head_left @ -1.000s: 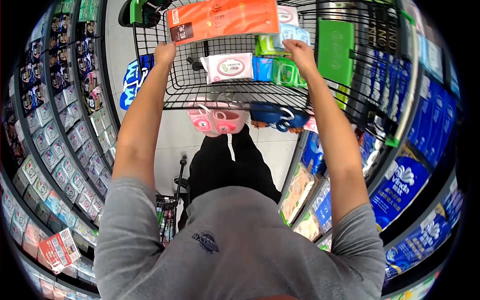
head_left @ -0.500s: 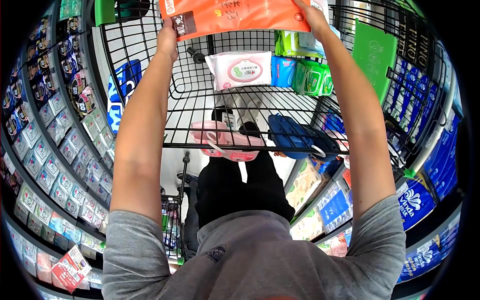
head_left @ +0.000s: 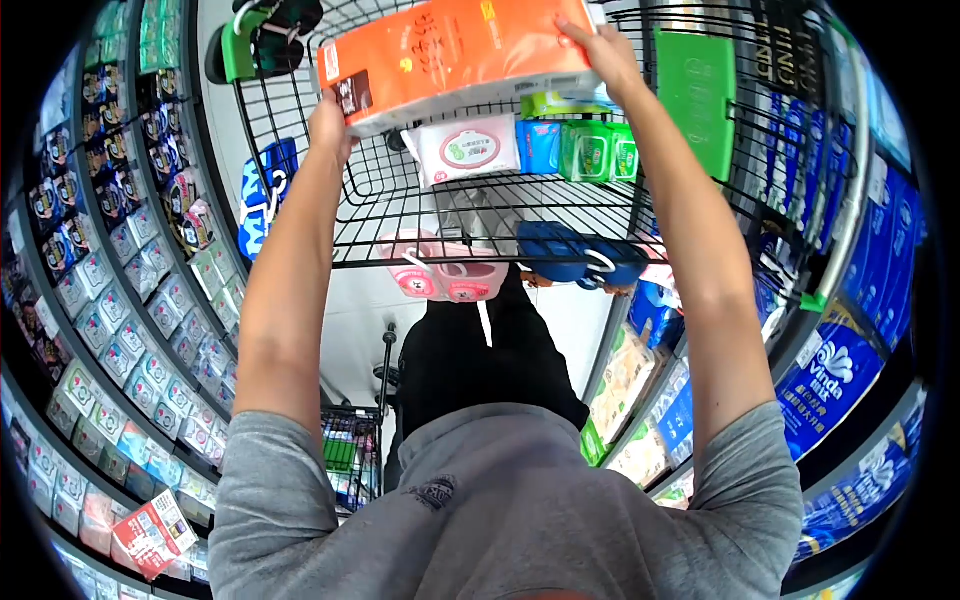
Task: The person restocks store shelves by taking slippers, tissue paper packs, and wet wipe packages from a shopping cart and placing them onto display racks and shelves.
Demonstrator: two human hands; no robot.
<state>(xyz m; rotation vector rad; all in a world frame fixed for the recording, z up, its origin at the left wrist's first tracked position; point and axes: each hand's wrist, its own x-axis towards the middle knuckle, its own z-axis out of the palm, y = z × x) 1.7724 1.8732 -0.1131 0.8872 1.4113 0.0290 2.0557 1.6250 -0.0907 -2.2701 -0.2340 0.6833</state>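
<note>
A large orange package [head_left: 450,55] is held over the wire shopping cart [head_left: 400,250] between both hands. My left hand [head_left: 330,128] grips its left end, near the dark label. At the right end, my right hand [head_left: 603,58] is closed on the top corner. Inside the cart, below the package, lie a white and pink wipes pack [head_left: 468,150], a blue pack [head_left: 539,147] and green packs [head_left: 597,152]. A bright green pack [head_left: 570,102] is partly hidden behind the orange package. Pink clogs [head_left: 445,268] and blue clogs [head_left: 575,253] hang at the cart's near side.
Shelves of small packs [head_left: 120,330] line the left. Blue tissue packs [head_left: 830,385] fill shelves on the right. A green panel [head_left: 696,105] is on the cart's right side. Another cart [head_left: 350,450] stands behind, at the lower left. A red and white sign [head_left: 155,535] sticks out lower left.
My right hand has moved from the small packs onto the orange package's right end. The package is now lifted and tilted, showing its white side. My left hand stays at its left end.
</note>
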